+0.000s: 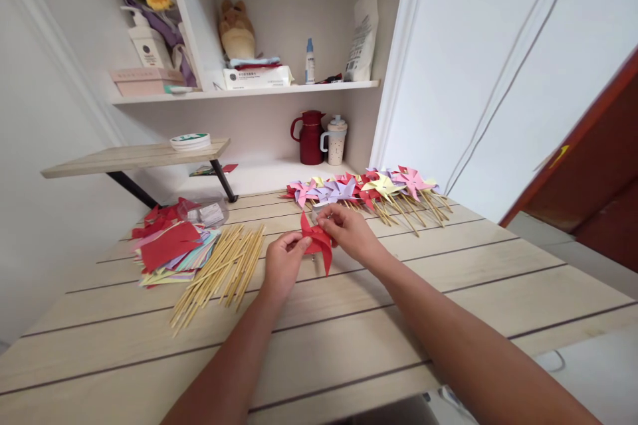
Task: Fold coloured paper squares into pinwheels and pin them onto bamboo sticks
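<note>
A red paper pinwheel (319,244) with folded blades is held up over the middle of the table, between both hands. My left hand (285,259) pinches its left side between thumb and fingers. On the upper right, my right hand (347,229) has its thumb and fingertips closed at the pinwheel near its centre; whether a small part such as a pin is between them is too small to tell. No stick shows on this pinwheel. A small clear container (319,210), partly hidden, stands just behind the hands.
Finished pinwheels on sticks (383,187) lie at the back right. To the left are loose wooden sticks (219,272), a stack of coloured paper (172,249) and a clear plastic box (209,212). A raised wooden stand (139,154), a red jug (312,138) and a cup (337,141) are behind.
</note>
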`<state>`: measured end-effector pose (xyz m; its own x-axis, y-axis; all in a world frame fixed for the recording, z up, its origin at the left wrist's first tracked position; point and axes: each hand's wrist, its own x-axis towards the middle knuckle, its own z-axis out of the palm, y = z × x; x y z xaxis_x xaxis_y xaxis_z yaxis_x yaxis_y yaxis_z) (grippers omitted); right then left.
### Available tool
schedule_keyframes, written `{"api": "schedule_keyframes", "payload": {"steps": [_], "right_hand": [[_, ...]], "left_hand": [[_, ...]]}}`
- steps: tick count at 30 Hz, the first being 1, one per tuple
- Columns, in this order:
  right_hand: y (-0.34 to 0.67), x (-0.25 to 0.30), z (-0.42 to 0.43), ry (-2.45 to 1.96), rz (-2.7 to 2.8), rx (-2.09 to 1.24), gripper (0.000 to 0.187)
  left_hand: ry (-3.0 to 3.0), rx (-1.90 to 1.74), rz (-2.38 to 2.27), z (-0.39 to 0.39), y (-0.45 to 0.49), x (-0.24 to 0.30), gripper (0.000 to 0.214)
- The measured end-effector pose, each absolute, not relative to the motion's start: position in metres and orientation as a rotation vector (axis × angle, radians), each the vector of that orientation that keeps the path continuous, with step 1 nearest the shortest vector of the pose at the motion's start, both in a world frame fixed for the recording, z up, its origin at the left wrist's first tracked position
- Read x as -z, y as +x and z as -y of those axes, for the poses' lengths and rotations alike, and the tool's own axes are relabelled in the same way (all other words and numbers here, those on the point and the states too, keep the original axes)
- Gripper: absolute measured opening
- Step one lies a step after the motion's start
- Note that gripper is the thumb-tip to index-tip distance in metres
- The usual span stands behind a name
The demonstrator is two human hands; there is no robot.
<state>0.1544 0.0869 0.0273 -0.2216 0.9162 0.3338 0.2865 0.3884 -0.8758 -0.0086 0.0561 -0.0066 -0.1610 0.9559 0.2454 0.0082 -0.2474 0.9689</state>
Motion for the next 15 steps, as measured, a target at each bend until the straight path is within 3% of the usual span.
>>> {"api": "schedule_keyframes", "payload": {"steps": [5, 15], "right_hand": [[0.1606, -0.0315, -0.0893, -1.004, 1.528, -0.94, 0.022], [0.1587, -0.0317, -0.0837, -1.077, 1.522, -1.405, 0.037]], "left_hand": [[1.125, -1.593, -1.249, -0.0573, -0.0132, 0.0073, 0.019], [1.005, -1.653, -1.181, -0.0583, -0.0161, 0.0081, 0.029]]}}
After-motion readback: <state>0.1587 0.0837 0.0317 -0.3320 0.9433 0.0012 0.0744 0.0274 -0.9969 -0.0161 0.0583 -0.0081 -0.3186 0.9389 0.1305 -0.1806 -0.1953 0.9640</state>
